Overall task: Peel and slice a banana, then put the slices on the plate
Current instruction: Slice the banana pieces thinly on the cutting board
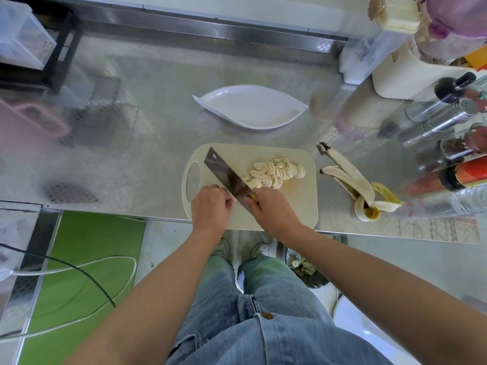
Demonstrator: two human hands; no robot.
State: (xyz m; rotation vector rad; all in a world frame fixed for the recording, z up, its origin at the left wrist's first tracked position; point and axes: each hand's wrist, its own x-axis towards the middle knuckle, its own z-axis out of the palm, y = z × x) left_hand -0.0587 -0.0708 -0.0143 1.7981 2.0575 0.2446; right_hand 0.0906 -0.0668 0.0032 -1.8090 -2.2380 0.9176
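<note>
A pile of banana slices (274, 172) lies on the beige cutting board (297, 204) at the counter's front edge. My right hand (274, 209) grips the handle of a cleaver (224, 172), whose blade slants across the board with its right side against the slices. My left hand (210, 206) sits left of the blade, and its curled fingers pinch the blade's near end. The white leaf-shaped plate (250, 106) stands beyond the board with nothing on it. The banana peel (361, 185) lies right of the board.
Bottles and spice jars (448, 154) crowd the counter's right side, with containers (395, 61) at the back right. A black rack (52, 48) stands at the back left. The steel counter edge (131, 219) runs just in front of the board.
</note>
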